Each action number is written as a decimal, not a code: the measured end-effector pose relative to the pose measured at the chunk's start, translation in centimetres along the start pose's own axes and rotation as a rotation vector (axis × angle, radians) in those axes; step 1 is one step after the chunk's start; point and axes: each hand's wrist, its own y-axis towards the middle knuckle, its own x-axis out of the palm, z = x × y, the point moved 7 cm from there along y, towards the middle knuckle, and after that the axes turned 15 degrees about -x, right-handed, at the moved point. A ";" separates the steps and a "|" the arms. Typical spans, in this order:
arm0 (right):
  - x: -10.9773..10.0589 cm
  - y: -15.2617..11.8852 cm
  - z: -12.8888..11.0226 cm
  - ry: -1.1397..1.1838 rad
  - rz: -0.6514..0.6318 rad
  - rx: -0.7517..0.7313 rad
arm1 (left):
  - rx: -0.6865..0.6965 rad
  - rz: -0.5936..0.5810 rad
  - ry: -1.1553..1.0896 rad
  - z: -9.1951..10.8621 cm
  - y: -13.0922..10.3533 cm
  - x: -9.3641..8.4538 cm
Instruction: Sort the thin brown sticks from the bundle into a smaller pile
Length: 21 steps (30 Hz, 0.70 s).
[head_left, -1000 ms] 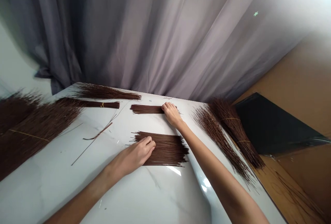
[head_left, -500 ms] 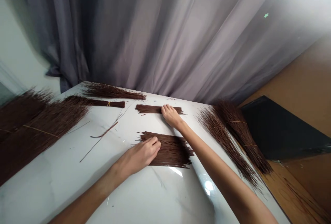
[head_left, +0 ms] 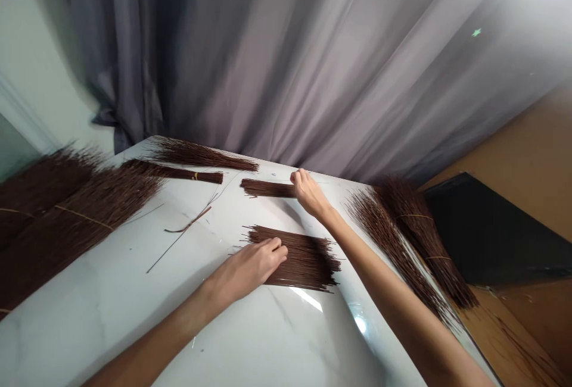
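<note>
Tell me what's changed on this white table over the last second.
The right hand, which was down on the narrow pile of thin, dark brown sticks, has moved slightly up and away from the person; whether it grips a stick is too small to tell. The view has swung a little left. The left hand stays at the wider pile of thin, dark brown sticks.
</note>
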 end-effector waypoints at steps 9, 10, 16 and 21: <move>-8.7 -9.2 -6.4 0.433 0.481 0.374 | -0.283 -0.053 -0.566 -2.8 1.1 -0.8; -8.5 -10.4 -7.7 0.452 0.479 0.408 | -0.316 -0.074 -0.638 -2.9 1.2 -0.4; -5.2 -14.3 -12.7 0.623 0.446 0.570 | -0.413 -0.190 -0.967 -1.8 1.0 0.8; -4.5 -14.6 -13.4 0.709 0.430 0.604 | -0.406 -0.157 -0.901 -0.9 0.6 -0.3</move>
